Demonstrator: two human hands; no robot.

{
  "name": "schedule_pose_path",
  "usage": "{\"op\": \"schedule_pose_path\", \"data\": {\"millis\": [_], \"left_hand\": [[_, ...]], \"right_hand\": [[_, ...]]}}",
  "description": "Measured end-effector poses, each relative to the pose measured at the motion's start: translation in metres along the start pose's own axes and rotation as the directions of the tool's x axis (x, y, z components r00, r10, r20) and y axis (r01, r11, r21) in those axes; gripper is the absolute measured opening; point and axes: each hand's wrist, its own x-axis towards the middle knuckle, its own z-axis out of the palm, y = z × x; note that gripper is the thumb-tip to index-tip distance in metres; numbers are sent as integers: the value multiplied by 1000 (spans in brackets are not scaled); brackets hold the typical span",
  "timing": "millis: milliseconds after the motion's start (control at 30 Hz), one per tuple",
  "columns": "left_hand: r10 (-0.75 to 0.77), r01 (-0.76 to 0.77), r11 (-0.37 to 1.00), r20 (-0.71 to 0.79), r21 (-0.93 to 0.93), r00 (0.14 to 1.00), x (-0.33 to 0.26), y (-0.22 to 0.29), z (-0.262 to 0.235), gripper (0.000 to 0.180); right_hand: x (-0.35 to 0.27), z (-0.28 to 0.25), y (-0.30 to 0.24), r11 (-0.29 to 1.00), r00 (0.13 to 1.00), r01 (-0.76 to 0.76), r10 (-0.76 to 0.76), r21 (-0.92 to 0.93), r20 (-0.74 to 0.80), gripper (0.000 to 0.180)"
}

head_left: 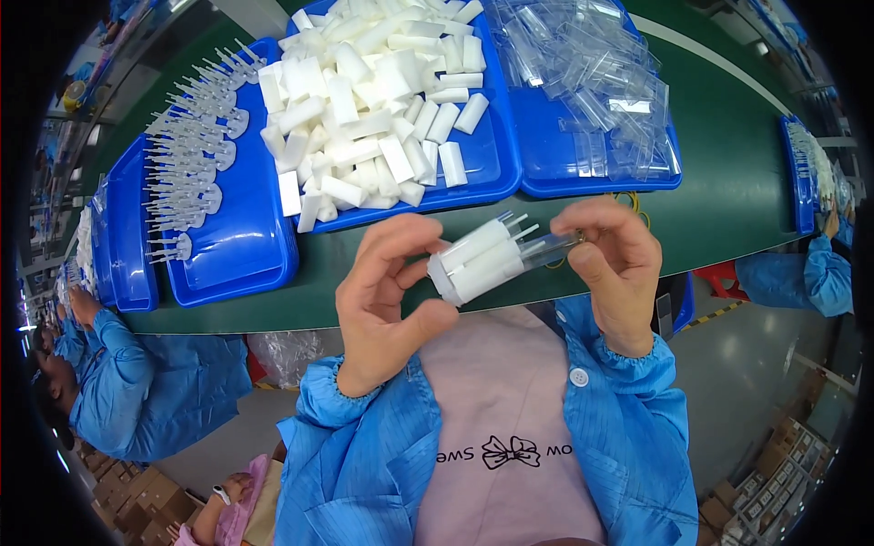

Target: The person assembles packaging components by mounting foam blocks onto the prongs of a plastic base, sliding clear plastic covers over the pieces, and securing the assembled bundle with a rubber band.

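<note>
Above my lap, at the table's near edge, my left hand [387, 300] curls its fingers and thumb around the base of a clear plastic pronged holder [443, 280]. White foam blocks [487, 261] sit side by side on that holder, and thin prongs stick out past their ends. Between thumb and forefinger, my right hand [614, 268] pinches the outer end of a clear plastic piece [546, 251]. The inner end of this piece lies against the foam. Its exact shape is hard to make out, being transparent.
A blue tray [496, 168] heaped with white foam blocks stands ahead. Right of it, another blue tray [546, 182] holds clear plastic pieces. Pronged holders [196, 150] stand in rows on a tray at left. Co-workers in blue sleeves [159, 373] sit along the green table [728, 200].
</note>
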Motion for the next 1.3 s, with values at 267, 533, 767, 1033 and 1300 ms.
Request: {"op": "schedule_pose_path", "data": {"millis": [267, 533, 767, 1033, 1300], "left_hand": [[-90, 91, 994, -15, 55, 996, -3, -11, -12, 46], [-18, 16, 997, -22, -80, 1000, -1, -8, 0, 43], [18, -17, 1000, 51, -19, 999, 3, -5, 2, 43], [49, -47, 999, 78, -21, 996, 1, -6, 13, 40], [25, -24, 999, 38, -43, 999, 1, -8, 13, 41]], "right_hand": [[0, 1, 13, 987, 993, 105, -112, -123, -50, 15], [-2, 1, 12, 978, 975, 169, -184, -121, -124, 15], [-8, 8, 7, 979, 976, 163, -179, -125, -127, 16], [-11, 16, 8, 964, 962, 226, -244, -143, -123, 16], [-8, 17, 8, 964, 973, 183, -206, -192, -108, 15]]}}
